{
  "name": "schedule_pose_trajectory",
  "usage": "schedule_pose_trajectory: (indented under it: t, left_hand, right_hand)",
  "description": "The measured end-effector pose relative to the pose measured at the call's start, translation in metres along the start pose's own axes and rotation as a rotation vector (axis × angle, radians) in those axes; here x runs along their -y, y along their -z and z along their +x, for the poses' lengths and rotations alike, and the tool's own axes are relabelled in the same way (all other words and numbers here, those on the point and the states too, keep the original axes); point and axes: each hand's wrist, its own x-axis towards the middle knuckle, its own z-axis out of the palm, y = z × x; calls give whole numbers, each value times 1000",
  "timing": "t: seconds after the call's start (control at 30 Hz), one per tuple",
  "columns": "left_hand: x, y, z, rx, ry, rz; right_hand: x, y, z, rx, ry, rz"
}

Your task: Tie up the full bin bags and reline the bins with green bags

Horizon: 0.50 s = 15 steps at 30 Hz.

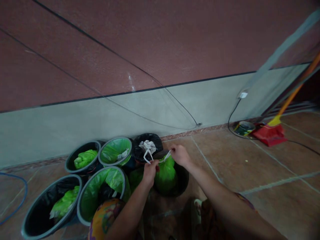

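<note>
Curling in from the left edge, one blue hose (23, 196) lies on the tiled floor. Next come six bins, four of them grey-rimmed: a front bin with a dark inside (41, 208) and a back bin with a dark inside (81, 147), each holding one crumpled green bundle, then a back bin with a green liner (112, 164) and a front bin with a green liner (79, 204). Patterned cloth (107, 213) partly overlaps the last. Near the wall stands the fifth, a black-lined bin (156, 140) with white crumpled material in it.

The left hand (150, 173) pinches one white tie (163, 160) between its fingertips; a loop of the tie sticks up past them, toward the black-lined bin. The tie runs roughly left to right, rising to the right hand (179, 155), whose fingertips pinch its other part. Below and between the hands, one filled green bag (165, 178) sits in the sixth bin, a dark bin (184, 176). Its long axis is close to upright, the gathered neck pointing up at the tie and the bulging body down.

One light-coloured shoe (198, 203) shows beside that bin. Farther right, by the wall, are one can (245, 128), one black cable (229, 120) running up to one white plug (243, 95), and one red dustpan (271, 135) with one orange handle (290, 100) slanting up rightward.
</note>
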Motion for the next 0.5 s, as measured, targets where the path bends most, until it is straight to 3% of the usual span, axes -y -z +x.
schedule_pose_trajectory:
  t: [0.1, 0.23, 0.37, 0.5]
  left_hand:
    - [-11, -2, -5, 93, 31, -271]
    - [-18, -4, -8, 200, 109, -376]
    - [-13, -7, -9, 207, 51, -281]
    - [-5, -9, -9, 314, -100, 5]
  right_hand:
    - [-1, -4, 3, -21, -49, 294]
    - [-1, 2, 2, 15, 73, 327]
    - [5, 13, -6, 196, 147, 287]
    - [14, 12, -13, 301, 183, 276]
